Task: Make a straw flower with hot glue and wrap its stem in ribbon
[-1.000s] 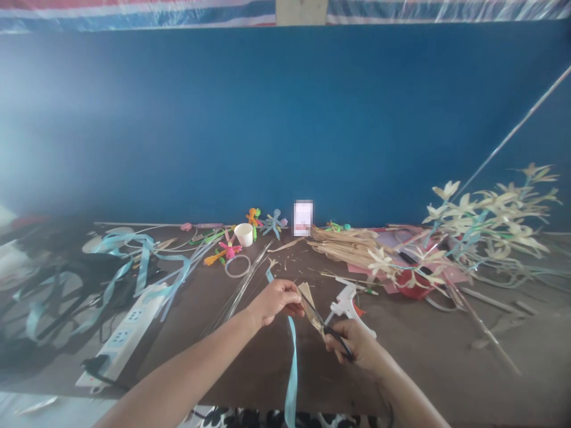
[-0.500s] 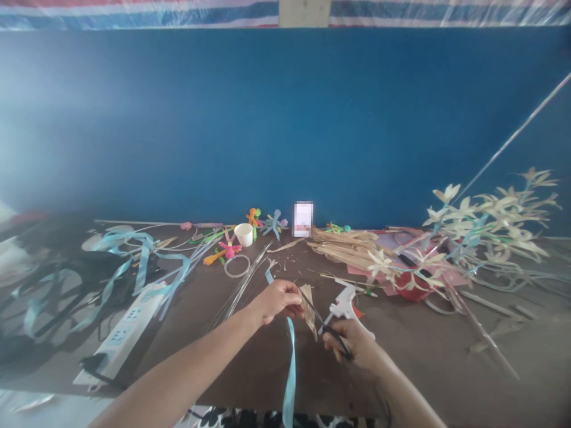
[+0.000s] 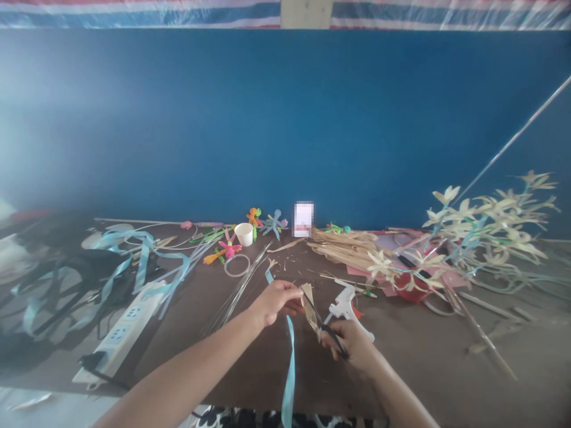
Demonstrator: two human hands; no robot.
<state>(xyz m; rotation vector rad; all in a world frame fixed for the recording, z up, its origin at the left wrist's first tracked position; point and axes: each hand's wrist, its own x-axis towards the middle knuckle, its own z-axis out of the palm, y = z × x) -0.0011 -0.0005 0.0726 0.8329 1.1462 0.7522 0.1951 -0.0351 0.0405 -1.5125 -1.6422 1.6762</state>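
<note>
My left hand (image 3: 282, 302) is closed in a pinch on a tan strip of dried husk (image 3: 311, 309), which hangs down to the right of the fingertips. My right hand (image 3: 350, 343) grips black-handled scissors (image 3: 335, 337). Their blades point up and left and lie along the husk strip, close to my left fingers; whether they are cutting into it I cannot tell. A light blue ribbon (image 3: 289, 362) runs beneath my left hand and hangs past the table's front edge. Just beyond my right hand lies a white glue gun (image 3: 344, 303).
A power strip (image 3: 122, 336) and blue ribbon loops (image 3: 143, 255) lie on the left. Thin wires (image 3: 243, 288), a white cup (image 3: 244, 234) and a tape ring (image 3: 237, 266) are mid-table. Husk strips (image 3: 345, 249) and pale husk flowers (image 3: 486, 220) spread right. A blue wall (image 3: 285, 119) stands behind.
The scissors and my right hand have shifted slightly up and left along the husk strip. My left hand stays nearly in place, and the strip has turned a little.
</note>
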